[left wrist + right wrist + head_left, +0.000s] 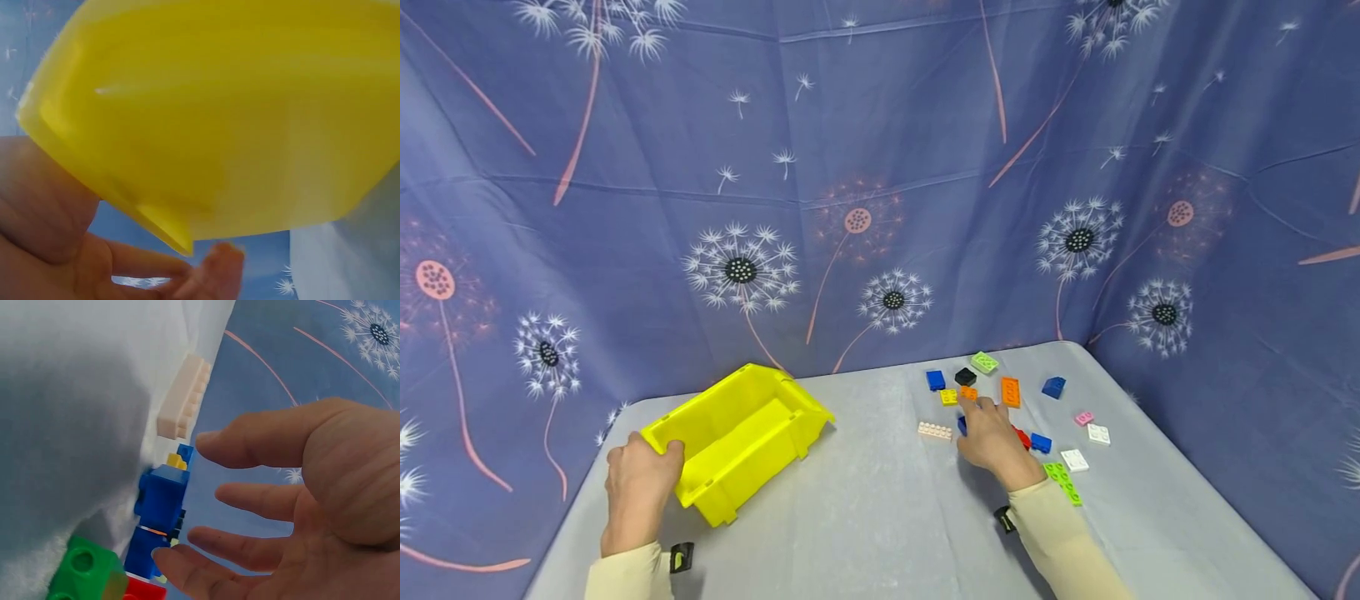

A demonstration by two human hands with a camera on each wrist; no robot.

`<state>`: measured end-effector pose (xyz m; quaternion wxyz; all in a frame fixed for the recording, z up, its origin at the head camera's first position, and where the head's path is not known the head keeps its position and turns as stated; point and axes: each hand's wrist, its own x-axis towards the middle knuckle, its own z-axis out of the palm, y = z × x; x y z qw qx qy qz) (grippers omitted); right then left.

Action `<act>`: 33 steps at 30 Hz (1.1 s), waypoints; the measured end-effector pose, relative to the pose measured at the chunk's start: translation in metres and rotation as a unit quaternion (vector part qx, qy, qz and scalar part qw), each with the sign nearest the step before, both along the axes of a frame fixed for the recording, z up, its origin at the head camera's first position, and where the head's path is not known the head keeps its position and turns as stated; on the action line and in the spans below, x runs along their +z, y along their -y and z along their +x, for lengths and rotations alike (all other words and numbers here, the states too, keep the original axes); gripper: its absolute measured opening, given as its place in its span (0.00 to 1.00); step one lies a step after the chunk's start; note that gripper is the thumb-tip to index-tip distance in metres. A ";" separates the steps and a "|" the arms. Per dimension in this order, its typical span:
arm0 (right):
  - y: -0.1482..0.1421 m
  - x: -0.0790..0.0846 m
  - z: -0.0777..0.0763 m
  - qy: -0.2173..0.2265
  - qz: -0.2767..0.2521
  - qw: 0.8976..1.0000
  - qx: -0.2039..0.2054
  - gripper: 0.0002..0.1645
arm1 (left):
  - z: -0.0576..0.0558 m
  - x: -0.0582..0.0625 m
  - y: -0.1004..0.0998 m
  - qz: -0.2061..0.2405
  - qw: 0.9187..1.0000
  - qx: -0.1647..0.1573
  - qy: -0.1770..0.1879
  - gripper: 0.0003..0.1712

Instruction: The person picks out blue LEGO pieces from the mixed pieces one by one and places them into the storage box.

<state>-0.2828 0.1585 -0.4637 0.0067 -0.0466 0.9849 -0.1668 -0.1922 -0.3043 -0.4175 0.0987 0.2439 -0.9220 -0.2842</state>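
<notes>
My left hand [638, 487] grips the near-left end rim of a yellow plastic bin [782, 442], the thumb over the edge. In the left wrist view the bin's wall [250, 125] fills most of the picture, with fingers below its rim. My right hand [992, 442] hovers over scattered toy building bricks, its fingers spread and nothing between them. In the right wrist view a blue brick [164, 497] lies beside the fingers, partly hidden by the hand in the head view. A pale pink brick [184, 397] lies beyond the thumb, and a green brick [81, 569] is nearer.
Around the right hand lie an orange brick [1011, 392], a yellow brick [949, 397], a light green plate [1062, 483], white bricks [1074, 460] and several others. A grey-white cloth covers the table [850, 533]. A blue dandelion-patterned curtain [820, 125] hangs behind and at the sides.
</notes>
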 end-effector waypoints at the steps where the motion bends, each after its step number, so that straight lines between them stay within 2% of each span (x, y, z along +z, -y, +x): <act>1: 0.000 -0.001 -0.001 0.000 0.000 1.000 0.001 0.40 | 0.000 -0.002 0.002 0.000 1.000 -0.002 -0.004 0.35; 4: 0.002 -0.005 -0.003 0.007 0.002 1.000 0.000 0.37 | 0.001 -0.006 0.005 -0.001 1.000 -0.006 -0.018 0.26; 6: 0.002 -0.008 -0.005 0.014 0.001 1.000 -0.002 0.36 | 0.000 -0.008 0.007 -0.001 1.000 -0.006 -0.023 0.24; 13: 0.001 -0.018 -0.010 0.021 0.006 1.000 -0.003 0.29 | -0.004 -0.012 0.008 0.033 0.999 0.015 -0.032 0.31; 17: 0.001 -0.019 -0.011 0.016 0.008 1.000 -0.001 0.24 | -0.004 -0.013 0.007 0.044 0.998 0.023 -0.026 0.31; 27: -0.003 -0.021 -0.015 0.016 -0.006 1.000 0.006 0.12 | -0.006 -0.015 0.006 0.074 0.997 0.030 -0.011 0.38; 33: -0.003 -0.022 -0.014 0.025 -0.012 1.000 0.003 0.09 | -0.007 -0.015 0.005 0.074 0.997 0.029 -0.014 0.39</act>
